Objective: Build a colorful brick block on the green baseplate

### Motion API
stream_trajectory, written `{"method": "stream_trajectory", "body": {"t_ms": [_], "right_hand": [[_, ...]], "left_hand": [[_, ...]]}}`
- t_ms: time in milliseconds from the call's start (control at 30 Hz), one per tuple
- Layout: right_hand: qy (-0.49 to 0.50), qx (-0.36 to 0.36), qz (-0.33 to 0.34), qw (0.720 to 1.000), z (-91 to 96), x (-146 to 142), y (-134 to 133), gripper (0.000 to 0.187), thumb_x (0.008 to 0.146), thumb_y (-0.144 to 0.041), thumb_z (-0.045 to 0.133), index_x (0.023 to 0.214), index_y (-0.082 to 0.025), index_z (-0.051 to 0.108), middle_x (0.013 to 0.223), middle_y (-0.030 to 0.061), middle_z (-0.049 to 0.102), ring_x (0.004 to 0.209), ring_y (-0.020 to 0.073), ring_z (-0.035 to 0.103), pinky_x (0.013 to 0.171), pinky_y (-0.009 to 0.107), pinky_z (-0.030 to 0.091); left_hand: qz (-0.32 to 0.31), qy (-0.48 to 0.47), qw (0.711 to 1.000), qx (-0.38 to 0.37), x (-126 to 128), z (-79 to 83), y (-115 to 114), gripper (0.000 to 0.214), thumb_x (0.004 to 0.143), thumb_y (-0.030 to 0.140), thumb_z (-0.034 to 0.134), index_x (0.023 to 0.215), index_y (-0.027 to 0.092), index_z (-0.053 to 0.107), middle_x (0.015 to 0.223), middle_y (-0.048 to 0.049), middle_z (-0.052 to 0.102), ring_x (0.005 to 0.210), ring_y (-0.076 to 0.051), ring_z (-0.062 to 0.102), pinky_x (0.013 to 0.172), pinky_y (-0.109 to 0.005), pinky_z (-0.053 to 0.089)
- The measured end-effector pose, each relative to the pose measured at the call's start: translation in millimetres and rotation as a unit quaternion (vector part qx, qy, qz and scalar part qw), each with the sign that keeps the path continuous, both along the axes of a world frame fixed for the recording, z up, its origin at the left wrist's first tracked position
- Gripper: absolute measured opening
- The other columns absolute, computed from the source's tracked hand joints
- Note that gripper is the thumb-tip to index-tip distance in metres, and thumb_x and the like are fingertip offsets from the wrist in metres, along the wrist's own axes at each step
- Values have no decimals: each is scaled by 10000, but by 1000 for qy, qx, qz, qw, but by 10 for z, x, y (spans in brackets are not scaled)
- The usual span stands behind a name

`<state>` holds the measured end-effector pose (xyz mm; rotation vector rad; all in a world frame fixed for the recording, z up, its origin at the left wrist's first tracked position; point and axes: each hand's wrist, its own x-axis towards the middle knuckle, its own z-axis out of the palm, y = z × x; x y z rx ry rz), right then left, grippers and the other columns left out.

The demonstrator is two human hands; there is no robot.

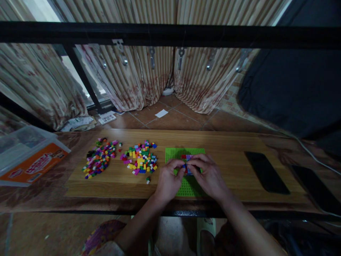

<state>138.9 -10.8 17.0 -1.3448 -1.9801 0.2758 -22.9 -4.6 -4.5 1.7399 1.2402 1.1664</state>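
Note:
Both hands meet over a green studded baseplate [190, 188] on the wooden board. My left hand [170, 177] is closed, its thumb and forefinger pinched on a small dark blue brick [184, 166]. From the other side my right hand [209, 174] is also closed, with its fingertips at the same blue brick. Beneath and behind the fingers is a group of joined bricks [188, 156], red, purple and light blue, sitting on the baseplate. The hands hide most of that group.
Two heaps of loose bricks, one mixed [102, 158] and one brighter [141, 160], lie left of the baseplate. A clear plastic box [32, 156] stands at far left. Two dark phones, one on the board [266, 172] and one beyond it [318, 188], lie right. A black metal bar [170, 35] crosses above.

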Motion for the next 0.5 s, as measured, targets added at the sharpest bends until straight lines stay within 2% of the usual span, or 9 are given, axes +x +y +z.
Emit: {"method": "stream_trajectory", "body": {"t_ms": [200,500], "right_hand": [[-11,18,3,1000,-42,33,-39,133,891,-298,598,875,-237,715,948,58,644,948,222,578,827,385,491],[-10,38,-27,999,-111,-24,-43,162,905,-275,554,829,-231,691,916,55,650,919,216,589,827,376,498]], "left_hand": [[17,-16,1000,7,34,-15,-39,173,802,90,595,911,198,677,859,-10,671,808,-133,647,768,-259,516],[42,-74,996,-31,97,-52,-54,144,790,117,603,874,192,692,839,-14,657,797,-134,631,765,-256,510]]}}
